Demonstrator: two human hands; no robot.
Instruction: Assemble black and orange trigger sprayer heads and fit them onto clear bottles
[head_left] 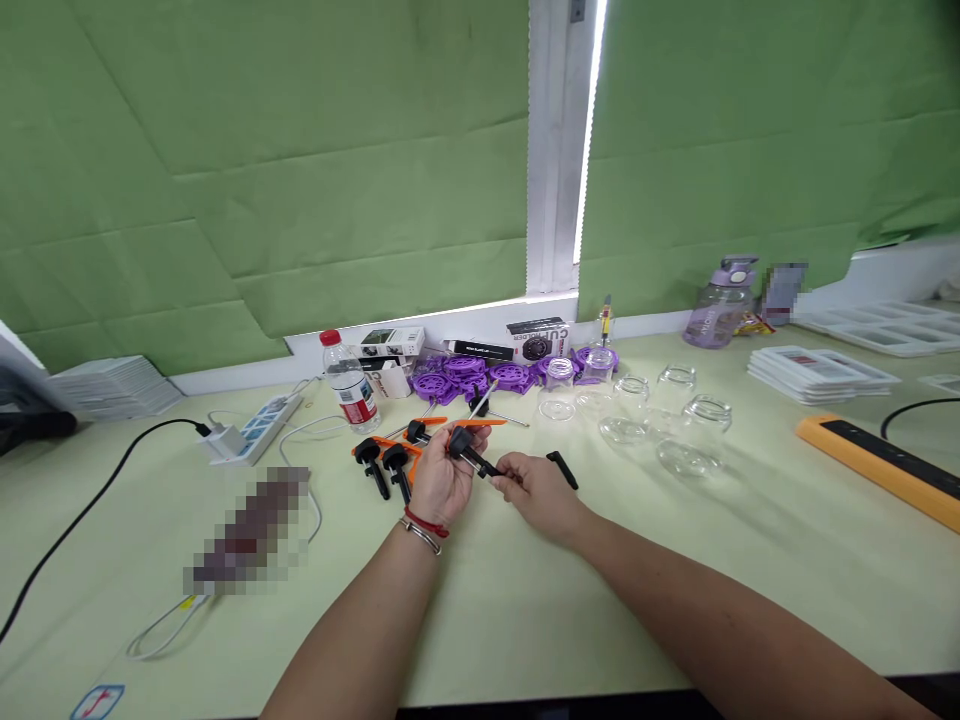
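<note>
My left hand [442, 478] is closed round the head of a black part [471, 450] with a metal shaft, raised over the table. At the part's lower right end, the fingers of my right hand [544, 497] pinch its black tip. Similar black parts [371, 465] with orange strips [397, 445] lie just left of my left hand. Another black piece [562, 470] rests beyond my right hand. Behind the hands are purple plastic pieces [465, 375] in a pile and a screwdriver-like rod [486, 398].
Several clear glass vessels [690, 440] stand right of centre. A red-capped bottle [351, 385], small boxes [390, 345] and a power strip [262, 428] are at the back left. A yellow bar [877, 465] and purple bottle [718, 310] are at right.
</note>
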